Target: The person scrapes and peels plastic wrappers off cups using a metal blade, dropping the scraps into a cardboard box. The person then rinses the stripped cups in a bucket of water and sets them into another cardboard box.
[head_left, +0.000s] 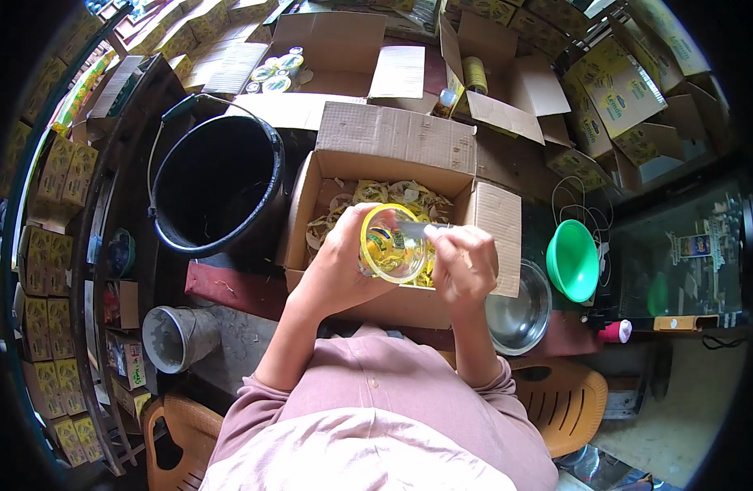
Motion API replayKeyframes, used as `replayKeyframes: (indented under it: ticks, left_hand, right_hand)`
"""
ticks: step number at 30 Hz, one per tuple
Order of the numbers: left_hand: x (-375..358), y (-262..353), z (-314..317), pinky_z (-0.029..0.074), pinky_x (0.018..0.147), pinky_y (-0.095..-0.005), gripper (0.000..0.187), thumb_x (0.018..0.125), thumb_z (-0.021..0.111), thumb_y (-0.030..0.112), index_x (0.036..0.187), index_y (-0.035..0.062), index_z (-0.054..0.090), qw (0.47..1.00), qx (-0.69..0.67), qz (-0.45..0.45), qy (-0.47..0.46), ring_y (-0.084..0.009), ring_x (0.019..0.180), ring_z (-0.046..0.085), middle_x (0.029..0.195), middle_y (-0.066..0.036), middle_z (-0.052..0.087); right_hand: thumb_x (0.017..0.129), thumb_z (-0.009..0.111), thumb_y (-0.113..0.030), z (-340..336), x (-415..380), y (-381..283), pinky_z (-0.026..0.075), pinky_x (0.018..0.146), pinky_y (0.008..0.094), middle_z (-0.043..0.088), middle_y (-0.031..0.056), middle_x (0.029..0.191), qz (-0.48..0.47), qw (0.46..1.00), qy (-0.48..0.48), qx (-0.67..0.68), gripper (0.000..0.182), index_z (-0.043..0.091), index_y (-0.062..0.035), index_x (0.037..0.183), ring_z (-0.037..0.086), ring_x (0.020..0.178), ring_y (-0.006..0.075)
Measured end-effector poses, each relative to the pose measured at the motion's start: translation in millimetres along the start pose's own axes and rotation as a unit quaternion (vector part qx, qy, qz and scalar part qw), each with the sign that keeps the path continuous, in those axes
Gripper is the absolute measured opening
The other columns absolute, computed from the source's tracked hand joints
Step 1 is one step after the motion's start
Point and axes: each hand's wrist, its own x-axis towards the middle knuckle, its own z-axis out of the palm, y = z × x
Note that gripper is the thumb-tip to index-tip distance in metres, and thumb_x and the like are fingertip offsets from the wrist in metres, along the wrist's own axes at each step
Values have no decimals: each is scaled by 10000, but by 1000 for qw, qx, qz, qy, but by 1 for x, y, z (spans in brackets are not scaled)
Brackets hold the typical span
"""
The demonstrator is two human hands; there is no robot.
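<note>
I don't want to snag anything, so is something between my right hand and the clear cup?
Only the grey blade in your right hand, reaching over the rim of the clear cup. Nothing else visible stands between them.

Free room above the far box flap [397,139], black bucket [217,184] blocking left, green bowl [574,260] blocking right

The left hand [340,260] is holding a clear cup with a yellow rim [395,255] above an open cardboard box [497,237], while the right hand [465,260] is gripping a blade [415,230] at the cup's rim. Yellow-and-white scraps [403,193] are lying inside the box. A black bucket [218,237] is standing beside it, and a green bowl [573,260] is resting tilted near a clear basin [519,315].
</note>
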Motion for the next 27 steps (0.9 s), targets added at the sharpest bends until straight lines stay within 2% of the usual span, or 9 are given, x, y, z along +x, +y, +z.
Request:
replayKeyframes:
  ticks: [4, 5, 7, 8, 12, 15, 17, 21, 27]
  left_hand:
    - [1, -2, 0, 448, 813, -320, 580, 611, 745, 110, 1090, 34, 427, 999, -44, 6, 11, -236, 911, 562, 961, -111, 546]
    - [1, -3, -1, 448, 814, -317, 579, 608, 744, 105, 1087, 33, 426, 998, -53, 15, 16, -229, 910, 563, 958, -107, 549]
    - [1, -5, -2, 458, 798, -290, 599, 589, 749, 56, 1093, 33, 425, 999, -41, 18, 14, -176, 908, 553, 972, -92, 548]
    - [1, -7, -3, 463, 790, -277, 611, 580, 751, 32, 1095, 33, 424, 999, -36, 19, 11, -150, 907, 549, 979, -85, 548]
    - [-1, -9, -6, 459, 794, -272, 580, 587, 745, 34, 1079, 28, 439, 999, -33, 10, 15, -146, 909, 543, 981, -76, 539]
    - [-3, -7, -6, 449, 821, -286, 571, 594, 739, 44, 1079, 29, 438, 999, -39, -23, 15, -160, 925, 542, 976, -79, 539]
    - [-2, -7, -6, 435, 861, -308, 594, 596, 733, 59, 1098, 37, 414, 998, -47, -39, 6, -189, 944, 547, 972, -93, 547]
    - [-2, -14, -2, 449, 819, -278, 560, 594, 752, 58, 1078, 33, 471, 996, -91, -11, 7, -144, 934, 533, 1009, -64, 515]
    - [-2, -13, -3, 449, 841, -312, 655, 571, 781, 85, 1109, 43, 409, 996, -86, 34, 6, -180, 945, 554, 994, -88, 550]
  right_hand:
    - [640, 662, 60, 3, -6, 5, 476, 627, 291, 579, 45, 787, 137, 989, 42, 30, 247, 669, -81, 844, 569, 715, 190]
    - [647, 662, 62, 3, -10, 6, 475, 622, 286, 579, 49, 781, 142, 988, 50, 25, 248, 667, -81, 849, 570, 708, 189]
    - [659, 660, 65, -1, -18, 12, 473, 613, 275, 580, 55, 769, 154, 986, 64, 15, 250, 664, -83, 859, 572, 694, 187]
    - [702, 642, 56, -4, -20, 15, 479, 604, 275, 584, 61, 749, 197, 979, 53, 10, 210, 653, -58, 877, 572, 665, 163]
    - [730, 638, 26, -15, -63, 50, 503, 606, 237, 604, 60, 744, 443, 891, 40, 90, 152, 622, 21, 880, 594, 653, 114]
    - [709, 673, 11, -27, -110, 78, 503, 629, 228, 623, 67, 757, 515, 847, -12, 132, 229, 616, 39, 929, 603, 684, 108]
    - [682, 699, 2, -29, -132, 82, 504, 648, 230, 628, 62, 771, 583, 792, -46, 174, 277, 617, 41, 944, 603, 688, 108]
    - [660, 717, -14, -25, -150, 75, 482, 589, 222, 621, 52, 720, 557, 822, -81, 83, 305, 625, 34, 947, 582, 615, 92]
    - [625, 752, -70, -33, -145, 70, 432, 502, 228, 599, 53, 655, 533, 836, -124, -30, 367, 626, 13, 960, 516, 501, 88]
